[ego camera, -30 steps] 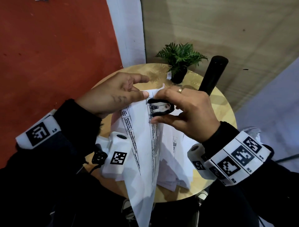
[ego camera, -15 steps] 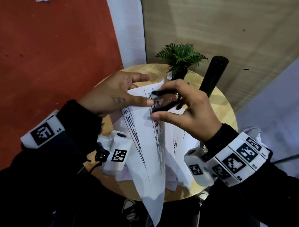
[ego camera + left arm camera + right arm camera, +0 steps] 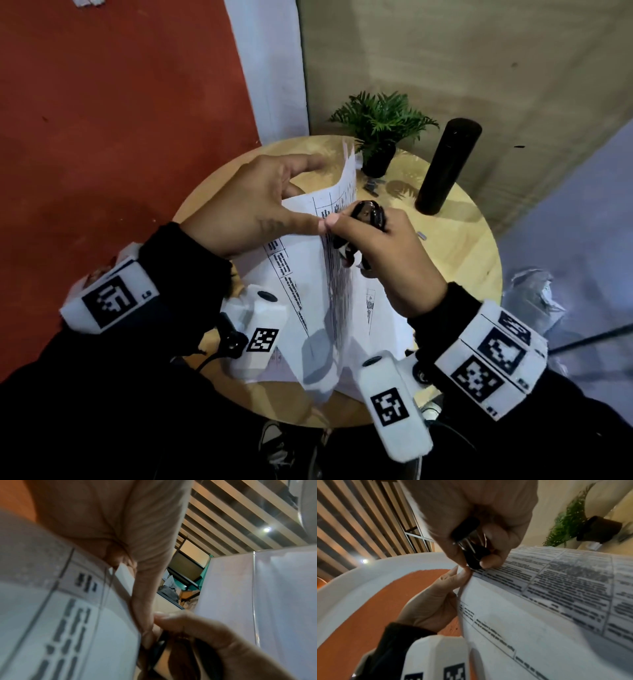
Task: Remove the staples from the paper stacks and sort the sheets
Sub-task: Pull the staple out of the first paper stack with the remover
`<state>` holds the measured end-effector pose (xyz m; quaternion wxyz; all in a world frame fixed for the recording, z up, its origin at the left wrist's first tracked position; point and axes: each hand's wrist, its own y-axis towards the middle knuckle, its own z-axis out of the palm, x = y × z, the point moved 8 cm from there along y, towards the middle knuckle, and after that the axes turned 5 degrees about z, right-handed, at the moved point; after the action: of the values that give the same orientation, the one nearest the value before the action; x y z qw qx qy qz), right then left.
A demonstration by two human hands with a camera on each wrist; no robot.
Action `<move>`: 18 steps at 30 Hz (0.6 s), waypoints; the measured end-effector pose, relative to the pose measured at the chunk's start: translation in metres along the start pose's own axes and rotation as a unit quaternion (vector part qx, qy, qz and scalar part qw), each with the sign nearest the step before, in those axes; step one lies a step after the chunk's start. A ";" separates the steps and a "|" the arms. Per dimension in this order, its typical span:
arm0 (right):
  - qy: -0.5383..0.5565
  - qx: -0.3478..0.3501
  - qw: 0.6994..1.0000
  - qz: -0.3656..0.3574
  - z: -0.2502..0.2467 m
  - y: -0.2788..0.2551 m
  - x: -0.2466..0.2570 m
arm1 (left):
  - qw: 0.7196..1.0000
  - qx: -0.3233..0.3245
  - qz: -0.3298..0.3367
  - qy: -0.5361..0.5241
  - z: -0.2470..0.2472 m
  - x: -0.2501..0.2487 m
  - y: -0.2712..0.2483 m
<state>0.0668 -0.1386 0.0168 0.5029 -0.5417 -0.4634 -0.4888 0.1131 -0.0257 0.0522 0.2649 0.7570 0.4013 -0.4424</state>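
Our left hand [image 3: 253, 209] pinches the paper stack [image 3: 308, 274] steady so our right hand [image 3: 387, 260] can squeeze the staple remover [image 3: 366, 219] at its corner.

The left hand [image 3: 106, 524] pinches the printed sheet [image 3: 51, 615] beside the right hand's fingers [image 3: 197, 626].

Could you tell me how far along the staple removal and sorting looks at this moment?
Done: a few small metal bits, probably pulled staples, lie on the round table near the plant. In hand: the left hand pinches a printed paper stack while the right hand closes the black staple remover at its edge. Left: more sheets lie loosely underneath, not visibly sorted.
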 end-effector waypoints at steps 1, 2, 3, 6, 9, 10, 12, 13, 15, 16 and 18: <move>-0.003 -0.006 1.000 0.004 0.000 0.000 0.000 | 1.000 -0.001 0.006 0.007 0.000 -0.002 -0.001; -0.011 -0.014 1.000 0.004 -0.001 0.000 0.000 | 1.000 -0.001 0.012 0.010 0.001 -0.003 -0.001; -0.017 -0.023 1.000 0.004 -0.001 0.000 0.000 | 1.000 -0.002 0.016 0.014 0.002 -0.003 -0.001; -0.020 -0.037 0.999 0.026 -0.002 -0.001 -0.001 | 0.999 -0.010 0.024 0.031 0.003 -0.003 -0.001; -0.017 -0.028 0.998 0.046 -0.002 -0.001 0.001 | 0.998 -0.025 0.033 0.057 0.001 -0.006 -0.002; -0.008 -0.018 0.998 0.053 -0.001 -0.001 0.001 | 0.997 -0.030 0.036 0.061 0.001 -0.007 -0.003; 0.013 -0.001 0.997 0.074 0.001 -0.003 0.000 | 0.996 -0.043 0.043 0.065 0.001 -0.009 -0.004; 0.024 0.001 0.996 0.083 0.001 -0.003 -0.002 | 0.996 -0.049 0.045 0.062 0.001 -0.009 -0.005; 0.038 -0.004 0.995 0.096 -0.002 -0.003 -0.005 | 0.994 -0.066 0.052 0.069 0.003 -0.008 -0.006; 0.037 -0.007 0.994 0.098 -0.003 -0.003 -0.006 | 0.992 -0.076 0.059 0.080 0.003 -0.009 -0.006; 0.032 -0.008 0.994 0.102 -0.005 -0.002 -0.006 | 0.987 -0.093 0.081 0.102 0.004 -0.013 -0.008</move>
<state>0.0637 -0.1434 0.0115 0.5601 -0.5745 -0.3857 -0.4556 0.1014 -0.0293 0.0619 0.3263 0.8004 0.4030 -0.3008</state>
